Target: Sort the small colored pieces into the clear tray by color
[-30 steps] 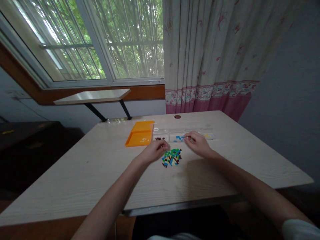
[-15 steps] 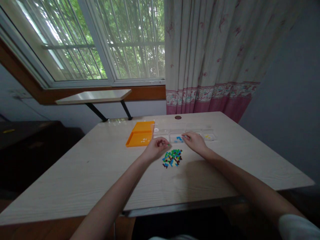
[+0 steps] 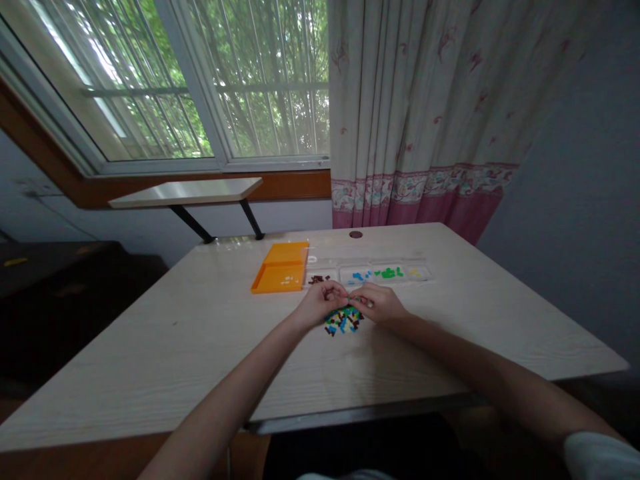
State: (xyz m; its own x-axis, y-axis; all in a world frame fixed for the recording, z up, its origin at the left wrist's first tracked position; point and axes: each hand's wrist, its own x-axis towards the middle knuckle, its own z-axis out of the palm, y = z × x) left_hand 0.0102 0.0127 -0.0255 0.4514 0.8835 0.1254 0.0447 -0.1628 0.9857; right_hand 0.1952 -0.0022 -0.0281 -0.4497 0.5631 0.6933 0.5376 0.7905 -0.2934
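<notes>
My left hand (image 3: 320,303) is closed in a pinch just above the near pile of small coloured pieces (image 3: 344,323). At its fingertips is a small green piece (image 3: 349,300). The fingers of my right hand (image 3: 381,303) are pinched too and meet the left fingertips at that piece. Green, blue, brown and yellow bits make up the pile, its far part hidden by my hands. Behind them lies a clear compartment tray (image 3: 431,272), with brown pieces (image 3: 319,279), blue pieces (image 3: 359,276), green pieces (image 3: 390,273) and yellow pieces (image 3: 415,273) in separate compartments.
An orange open case (image 3: 275,277) lies left of the tray, with several white pieces (image 3: 287,280) in its near half. A raised shelf (image 3: 190,192) stands on black legs at the table's back left. A round cable hole (image 3: 355,235) is near the back edge.
My right hand has come back from the tray toward me and left, uncovering the green pieces there. My left hand has moved slightly right and nearer; the fingertips of both now meet over the pile.
</notes>
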